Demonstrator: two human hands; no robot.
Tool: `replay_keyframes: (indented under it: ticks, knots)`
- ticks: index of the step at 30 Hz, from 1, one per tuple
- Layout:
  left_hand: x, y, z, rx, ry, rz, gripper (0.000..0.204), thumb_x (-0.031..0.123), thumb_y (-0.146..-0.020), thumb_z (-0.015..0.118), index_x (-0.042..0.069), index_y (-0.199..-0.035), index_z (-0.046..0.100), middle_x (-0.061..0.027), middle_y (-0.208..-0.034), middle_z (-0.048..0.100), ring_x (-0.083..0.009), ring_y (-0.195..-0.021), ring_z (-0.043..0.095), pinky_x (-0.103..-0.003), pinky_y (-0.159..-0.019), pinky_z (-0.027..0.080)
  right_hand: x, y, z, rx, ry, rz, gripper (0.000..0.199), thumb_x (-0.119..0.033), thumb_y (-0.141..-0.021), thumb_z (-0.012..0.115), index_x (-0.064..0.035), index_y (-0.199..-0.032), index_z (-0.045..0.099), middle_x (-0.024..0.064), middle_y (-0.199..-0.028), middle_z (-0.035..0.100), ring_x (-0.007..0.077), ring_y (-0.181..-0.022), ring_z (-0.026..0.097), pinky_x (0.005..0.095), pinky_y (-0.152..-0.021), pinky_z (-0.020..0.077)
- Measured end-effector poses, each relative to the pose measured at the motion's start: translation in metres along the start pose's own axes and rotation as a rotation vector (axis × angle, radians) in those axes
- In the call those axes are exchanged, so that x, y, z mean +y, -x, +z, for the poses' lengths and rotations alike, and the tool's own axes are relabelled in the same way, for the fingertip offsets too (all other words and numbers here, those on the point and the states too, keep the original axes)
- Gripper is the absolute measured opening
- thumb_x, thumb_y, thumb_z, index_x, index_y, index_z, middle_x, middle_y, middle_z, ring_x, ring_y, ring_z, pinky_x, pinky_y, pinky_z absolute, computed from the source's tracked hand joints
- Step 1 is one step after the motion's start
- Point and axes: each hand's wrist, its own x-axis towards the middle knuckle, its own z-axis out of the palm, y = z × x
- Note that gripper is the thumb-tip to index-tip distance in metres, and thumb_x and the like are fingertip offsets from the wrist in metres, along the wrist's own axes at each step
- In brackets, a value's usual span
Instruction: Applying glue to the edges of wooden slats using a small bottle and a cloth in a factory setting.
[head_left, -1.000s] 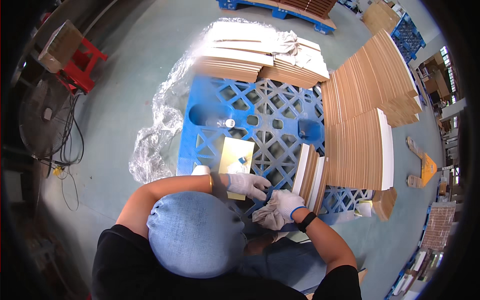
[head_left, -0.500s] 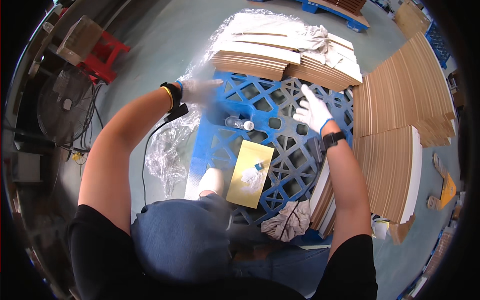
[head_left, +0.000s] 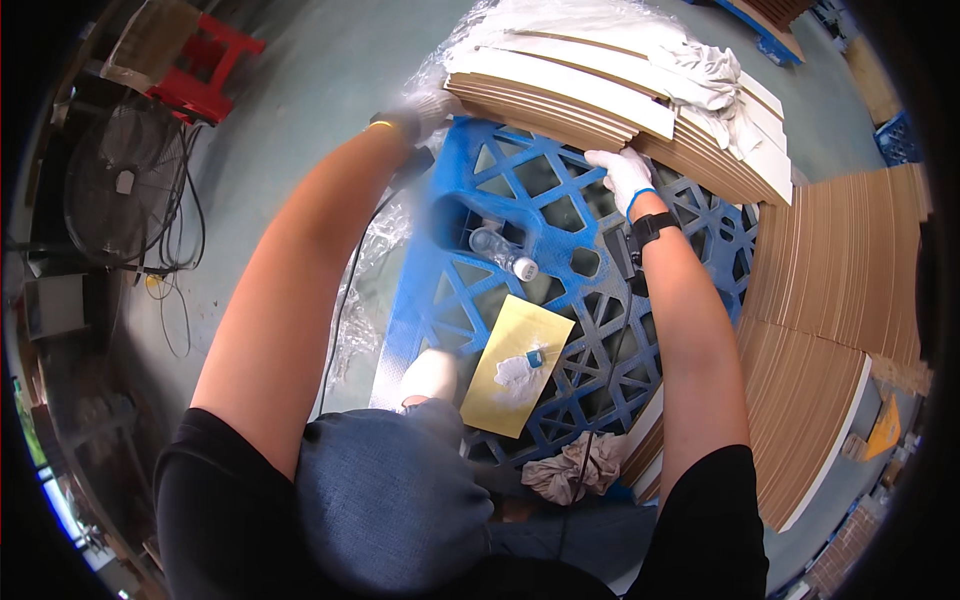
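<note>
A stack of white-faced boards with brown edges (head_left: 545,103) lies at the far end of the blue plastic pallet (head_left: 405,340). My left hand (head_left: 428,112), in a white glove, is at the stack's left end; motion blur smears its fingers. My right hand (head_left: 627,174), also gloved, grips the near right corner of this stack, thumb along the front edges and the other fingers partly hidden at the end. A second stack of boards (head_left: 715,160) adjoins on the right, with a crumpled white cloth (head_left: 700,75) on top.
On the pallet lie a clear bottle with a white cap (head_left: 500,252) and a yellow sheet (head_left: 500,395) bearing white material and a small blue block (head_left: 535,357). Tall brown board stacks (head_left: 840,270) flank the right. Clear film (head_left: 360,335), a fan (head_left: 125,185) and a red stool (head_left: 210,65) are left.
Both hands have moved forward to the far board stack, the left to its left end, the right to its near right corner. The view has shifted.
</note>
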Motion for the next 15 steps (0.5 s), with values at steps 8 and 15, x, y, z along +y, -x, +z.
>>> replay_keyframes:
  ticks: [8, 15]
  knots:
    - [0.013, 0.008, 0.012, -0.052, 0.105, -0.135, 0.057, 0.01, -0.088, 0.068, 0.009, -0.143, 0.054, -0.0104, -0.135, 0.06, -0.0246, -0.131, 0.053, -0.039, -0.11, 0.046, 0.013, -0.005, 0.009, 0.076, -0.061, -0.014, 0.057, -0.019, -0.07, 0.087, 0.0072, -0.115, 0.066, 0.009, -0.095, 0.067, 0.0147, -0.073, 0.052, 0.0315, -0.066, 0.0467]
    - [0.025, 0.033, 0.023, -0.041, 0.226, -0.17, 0.064, 0.007, -0.082, 0.069, 0.011, -0.144, 0.053, -0.0104, -0.13, 0.062, -0.0236, -0.125, 0.057, -0.036, -0.106, 0.048, 0.016, 0.009, -0.008, 0.001, 0.093, 0.067, 0.042, -0.02, -0.077, 0.081, -0.004, -0.115, 0.071, 0.0059, -0.111, 0.071, 0.0182, -0.098, 0.06, 0.0357, -0.086, 0.0465]
